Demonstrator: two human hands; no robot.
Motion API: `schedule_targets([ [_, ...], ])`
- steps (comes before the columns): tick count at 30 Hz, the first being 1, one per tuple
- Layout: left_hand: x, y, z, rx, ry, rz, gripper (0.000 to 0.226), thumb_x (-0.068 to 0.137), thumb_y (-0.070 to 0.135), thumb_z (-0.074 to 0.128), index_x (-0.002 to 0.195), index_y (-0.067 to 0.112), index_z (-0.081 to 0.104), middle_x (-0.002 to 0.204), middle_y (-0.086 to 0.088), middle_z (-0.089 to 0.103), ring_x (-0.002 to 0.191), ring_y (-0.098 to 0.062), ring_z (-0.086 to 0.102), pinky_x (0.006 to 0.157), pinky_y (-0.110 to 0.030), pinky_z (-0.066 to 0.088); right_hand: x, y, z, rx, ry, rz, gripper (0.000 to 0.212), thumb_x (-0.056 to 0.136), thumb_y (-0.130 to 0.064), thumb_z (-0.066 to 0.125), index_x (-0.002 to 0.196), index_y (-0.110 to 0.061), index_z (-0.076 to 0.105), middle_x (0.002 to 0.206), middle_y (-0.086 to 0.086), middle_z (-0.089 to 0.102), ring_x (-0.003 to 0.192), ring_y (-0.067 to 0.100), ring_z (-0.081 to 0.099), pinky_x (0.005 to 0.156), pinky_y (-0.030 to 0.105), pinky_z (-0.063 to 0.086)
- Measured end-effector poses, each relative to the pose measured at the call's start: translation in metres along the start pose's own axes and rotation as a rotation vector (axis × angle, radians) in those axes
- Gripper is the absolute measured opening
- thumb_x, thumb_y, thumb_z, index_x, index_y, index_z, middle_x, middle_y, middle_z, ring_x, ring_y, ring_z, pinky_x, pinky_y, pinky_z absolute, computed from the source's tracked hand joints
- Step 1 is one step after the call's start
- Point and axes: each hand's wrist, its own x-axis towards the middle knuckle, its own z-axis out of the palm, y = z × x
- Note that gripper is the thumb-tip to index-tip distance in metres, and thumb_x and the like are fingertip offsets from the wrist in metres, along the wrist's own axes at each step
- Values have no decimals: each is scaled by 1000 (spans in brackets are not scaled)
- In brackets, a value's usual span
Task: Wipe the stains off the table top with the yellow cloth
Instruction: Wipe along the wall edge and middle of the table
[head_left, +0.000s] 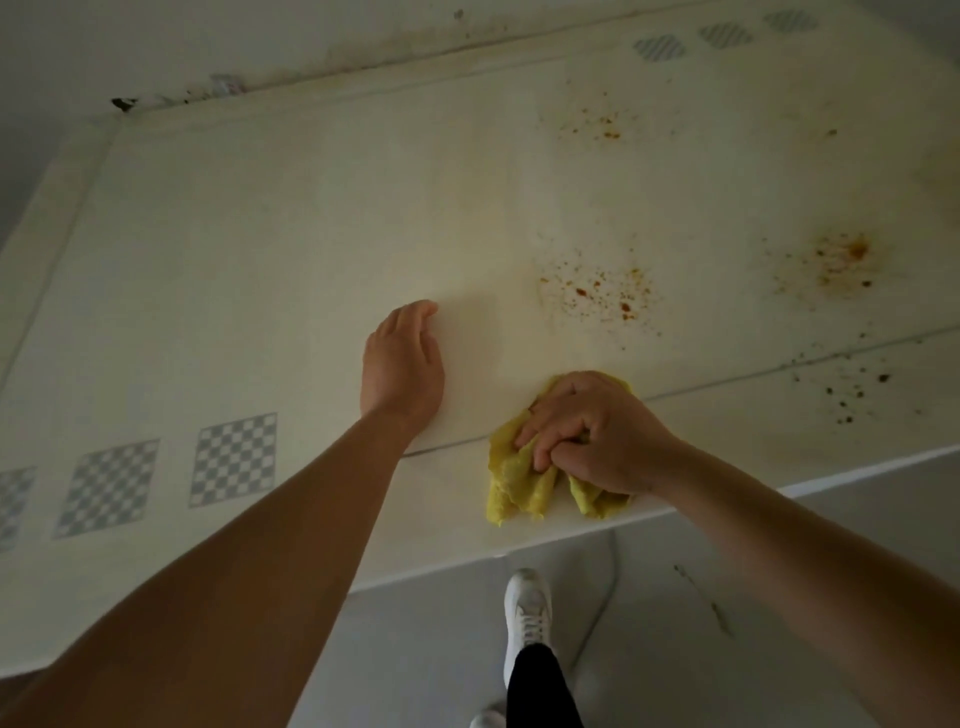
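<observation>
A crumpled yellow cloth (519, 480) lies near the front edge of the cream table top (270, 249), and my right hand (597, 431) is closed over it, pressing it down. My left hand (402, 364) rests flat on the table just left of the cloth, fingers together, holding nothing. Orange-brown speckled stains (602, 293) sit just beyond the cloth. A second stain patch (841, 262) lies to the right, a third (602, 127) farther back, and dark specks (852, 389) dot the right front strip.
Grey checkered squares (234, 460) are printed along the table's left front, striped cloud shapes (660, 48) at the far right. A wall (208, 36) borders the far side. Below the table edge, grey floor (415, 649) and my white shoe (527, 613) show.
</observation>
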Motion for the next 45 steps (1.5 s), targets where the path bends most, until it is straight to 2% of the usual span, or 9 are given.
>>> schedule_targets([
  [7,5,1,4,118,-7,47,29,87,17,41,112,15,57,121,-9,55,112,-31,47,100,-39,33,-1,30,-33,-83,171,99,20,66,-31,51,59,-43,65,75,-45,59,95,-4,50,89,20,33],
  [10,9,3,6,181,-9,55,27,87,17,39,109,16,57,117,-8,52,110,-31,44,98,-39,30,17,37,-39,-125,189,95,22,68,-38,45,66,-46,65,84,-43,57,96,-8,46,95,30,33],
  [12,14,6,6,204,-6,58,26,86,16,40,104,15,58,113,-8,52,107,-31,43,95,-38,30,32,44,-45,-161,198,79,24,70,-38,44,72,-44,68,92,-43,55,100,-1,49,100,36,33],
  [17,46,17,16,207,1,37,21,82,16,43,91,18,61,105,-6,55,102,-27,43,92,-35,30,75,60,-58,-218,192,61,32,75,-39,39,86,-44,69,107,-42,50,110,6,45,104,40,30],
  [23,100,30,39,136,42,60,28,82,13,42,104,17,59,117,-6,55,112,-28,42,96,-35,29,125,83,-76,-257,187,25,36,77,-37,37,97,-42,68,113,-37,48,112,14,46,101,40,32],
  [27,154,39,46,126,97,110,34,82,10,42,113,13,54,123,-9,55,119,-29,43,102,-37,29,157,100,-92,-238,163,32,32,78,-34,41,91,-43,69,110,-38,50,112,11,45,101,34,27],
  [35,229,39,62,97,101,34,40,82,4,40,121,11,46,124,-14,54,115,-32,45,98,-42,36,228,132,-117,-167,238,47,22,68,-33,49,68,-38,70,79,-44,55,96,1,49,97,36,35],
  [39,265,48,76,70,90,-5,42,82,4,39,123,14,45,128,-9,53,119,-28,45,100,-40,36,274,150,-134,-191,234,14,26,72,-37,45,73,-40,70,90,-39,59,101,3,48,99,37,35],
  [45,285,59,91,55,54,-12,39,87,8,38,124,20,43,129,-2,52,122,-22,41,103,-35,32,329,170,-155,-321,219,-50,34,79,-32,43,100,-41,68,120,-23,61,113,14,48,96,34,31],
])
